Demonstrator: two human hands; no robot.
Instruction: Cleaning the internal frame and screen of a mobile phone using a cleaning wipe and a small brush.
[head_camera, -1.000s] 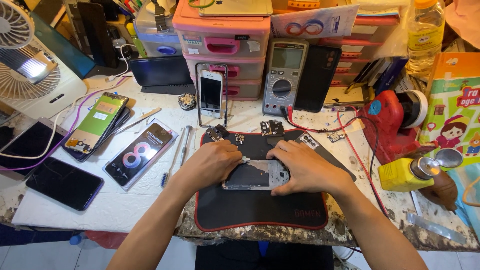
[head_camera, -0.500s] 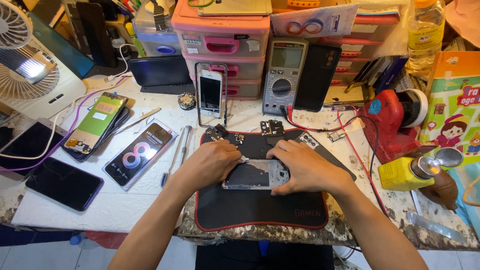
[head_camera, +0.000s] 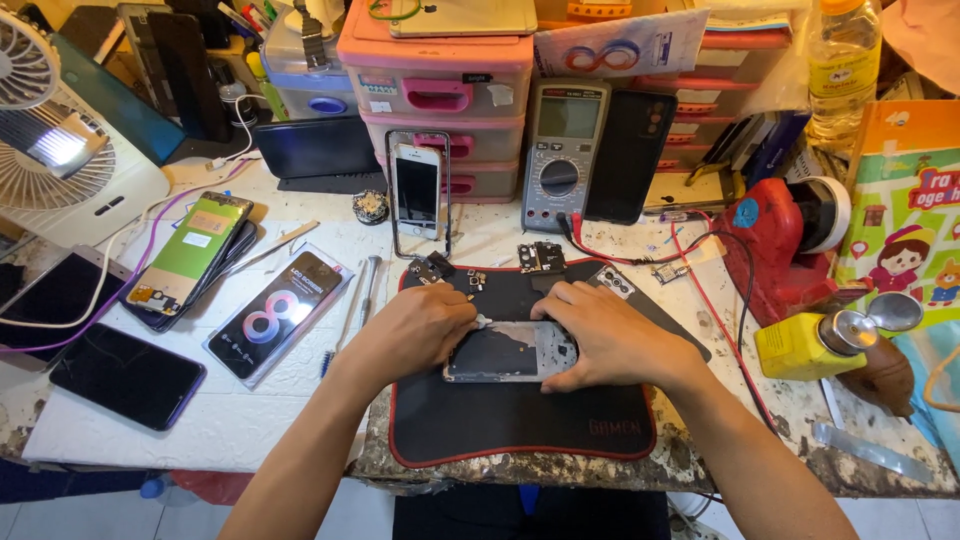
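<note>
An opened phone frame (head_camera: 508, 353) lies on a black mat (head_camera: 520, 420) with red trim at the bench's front. My left hand (head_camera: 415, 333) pinches a small white wad (head_camera: 482, 322) against the frame's upper left edge. My right hand (head_camera: 607, 338) presses down on the frame's right side and holds it still. Small loose phone parts (head_camera: 540, 257) sit on the mat's far edge, just beyond both hands.
Several phones (head_camera: 285, 312) lie to the left, with a white fan (head_camera: 50, 160) behind them. A grey multimeter (head_camera: 562, 152), a propped phone (head_camera: 416, 190) and pink drawers (head_camera: 440, 100) stand at the back. A red tool (head_camera: 775, 240) and a yellow bottle (head_camera: 805, 345) sit on the right.
My left hand has shifted slightly with the white wad along the frame's top edge. My right hand has stayed on the frame.
</note>
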